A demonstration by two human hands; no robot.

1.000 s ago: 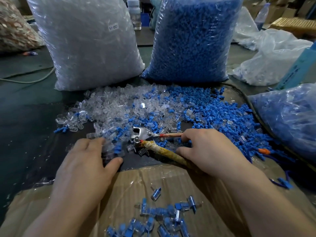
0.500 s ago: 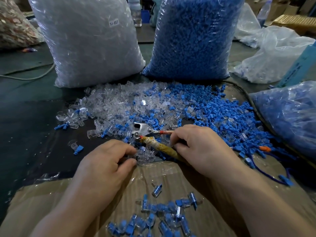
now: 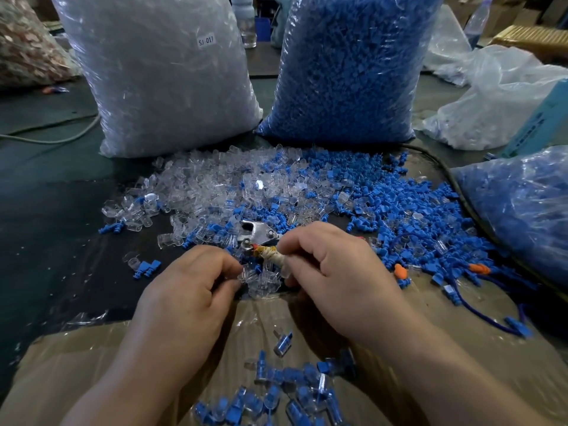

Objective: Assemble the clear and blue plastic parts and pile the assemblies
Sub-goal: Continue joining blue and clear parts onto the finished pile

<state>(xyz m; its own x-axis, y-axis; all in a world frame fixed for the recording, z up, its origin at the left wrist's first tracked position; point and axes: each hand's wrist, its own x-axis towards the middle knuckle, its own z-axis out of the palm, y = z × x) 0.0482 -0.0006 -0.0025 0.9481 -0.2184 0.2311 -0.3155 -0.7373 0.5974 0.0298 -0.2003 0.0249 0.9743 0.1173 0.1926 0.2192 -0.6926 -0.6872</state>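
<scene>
While the grip of the left hand [image 3: 190, 290] pinches a clear part [image 3: 247, 276] and that of the right hand [image 3: 335, 272] curls round the tool's taped handle [image 3: 270, 255], we note the loose blue parts [image 3: 384, 198] lie on the tabletop [image 3: 46, 210] beyond and rightward, nearer the right hand.

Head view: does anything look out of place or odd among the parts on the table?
Two orange pieces lie among the loose blue parts at the right and match nothing else in the heap. A metal tool with a wrapped handle sits in the mixed pile, partly under the right hand.
</scene>
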